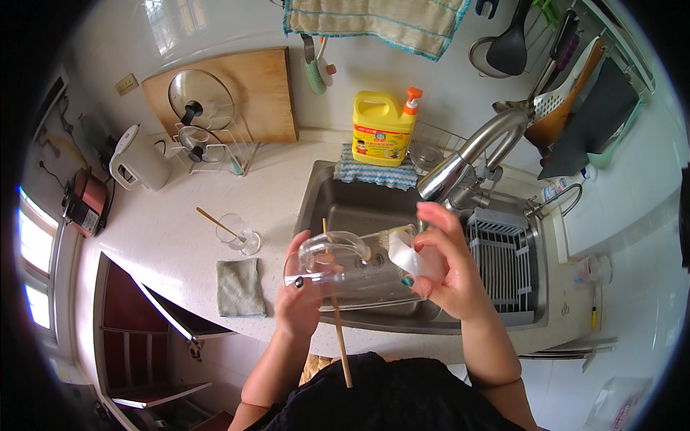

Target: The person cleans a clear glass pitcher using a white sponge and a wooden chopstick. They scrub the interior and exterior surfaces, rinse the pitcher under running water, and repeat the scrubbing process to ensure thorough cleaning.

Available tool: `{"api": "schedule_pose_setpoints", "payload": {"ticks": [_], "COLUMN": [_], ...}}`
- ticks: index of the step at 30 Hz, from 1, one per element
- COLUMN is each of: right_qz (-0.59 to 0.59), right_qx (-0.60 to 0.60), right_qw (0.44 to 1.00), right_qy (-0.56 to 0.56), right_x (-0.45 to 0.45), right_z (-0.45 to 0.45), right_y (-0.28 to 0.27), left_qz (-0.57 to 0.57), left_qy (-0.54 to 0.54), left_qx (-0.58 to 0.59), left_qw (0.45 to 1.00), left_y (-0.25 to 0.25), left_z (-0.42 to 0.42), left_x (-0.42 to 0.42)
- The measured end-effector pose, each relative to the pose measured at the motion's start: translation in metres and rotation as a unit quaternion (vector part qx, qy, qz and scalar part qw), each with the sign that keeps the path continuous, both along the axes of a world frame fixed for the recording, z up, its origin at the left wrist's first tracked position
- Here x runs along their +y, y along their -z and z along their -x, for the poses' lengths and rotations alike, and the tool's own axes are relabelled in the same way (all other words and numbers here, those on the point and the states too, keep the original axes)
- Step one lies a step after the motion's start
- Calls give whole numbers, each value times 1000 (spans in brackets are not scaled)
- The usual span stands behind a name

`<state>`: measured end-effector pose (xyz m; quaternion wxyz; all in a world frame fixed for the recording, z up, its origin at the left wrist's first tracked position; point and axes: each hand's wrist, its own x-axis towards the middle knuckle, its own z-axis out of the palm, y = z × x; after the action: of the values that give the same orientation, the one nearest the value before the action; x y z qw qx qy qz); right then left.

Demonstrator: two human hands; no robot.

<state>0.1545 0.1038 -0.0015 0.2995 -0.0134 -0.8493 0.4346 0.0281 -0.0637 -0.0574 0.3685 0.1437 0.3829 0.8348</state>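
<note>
Over the sink, my left hand (302,301) grips the left end of a clear glass pitcher (356,291) that lies on its side with its handle facing up. A long thin wooden stick (342,345) crosses at my left hand and points down towards my body; how it is held is hidden. At the pitcher's other end, my right hand (447,264) holds a white item (404,256), perhaps a cloth or a sponge, against the rim. On the counter to the left, a stemmed glass (232,231) lies tilted with a golden stirrer (215,221) in it, above a folded green cloth (240,288).
A steel sink (310,199) with a tall faucet (469,145) and a grey dish rack (501,269) lies ahead. Behind it stands a yellow soap jug (379,129). A kettle (140,159) and lid rack (215,161) stand left. Cabinet doors hang open at lower left.
</note>
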Motion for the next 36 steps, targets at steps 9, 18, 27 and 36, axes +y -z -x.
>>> {"api": "schedule_pose_setpoints", "payload": {"ticks": [9, 18, 27, 36], "right_qz": [228, 290, 289, 306], "right_qx": [-93, -4, 29, 28], "right_qw": [969, 955, 957, 951], "right_qy": [-39, -54, 22, 43], "right_x": [-4, -3, -8, -10], "right_z": [21, 24, 20, 19], "right_y": [13, 38, 39, 38], "left_qz": [9, 67, 551, 543], "left_qy": [-25, 74, -19, -57], "left_qx": [175, 235, 454, 664], "left_qw": [984, 967, 700, 511], "left_y": [-9, 7, 130, 160], "left_z": [18, 52, 107, 109], "left_x": [-3, -20, -48, -56]}}
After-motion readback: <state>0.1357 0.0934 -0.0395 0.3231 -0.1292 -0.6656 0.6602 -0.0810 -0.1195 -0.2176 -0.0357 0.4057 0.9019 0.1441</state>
